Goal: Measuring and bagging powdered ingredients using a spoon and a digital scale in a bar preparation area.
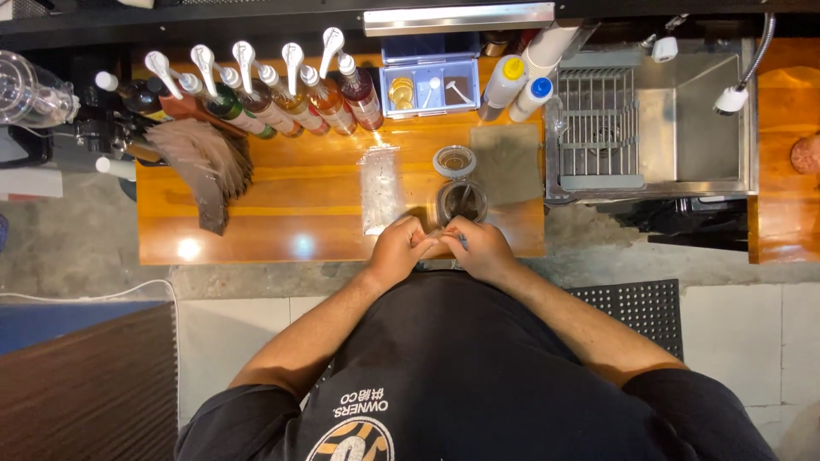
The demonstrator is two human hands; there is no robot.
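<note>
- Left hand and right hand: fingertips pressed together, pinching 1 small item, too small to identify.
- Open glass jar: just beyond the hands; lid behind it.
- Clear plastic bag: left of jar.

A small open glass jar with dark contents stands upright near the bench's front edge, its round lid lying just behind it.

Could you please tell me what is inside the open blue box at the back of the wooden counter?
The blue box holds three compartments: yellowish round pieces on the left, a white spoon in the middle, and something dark brown with a second spoon on the right. Its raised lid hides nothing inside.
</note>
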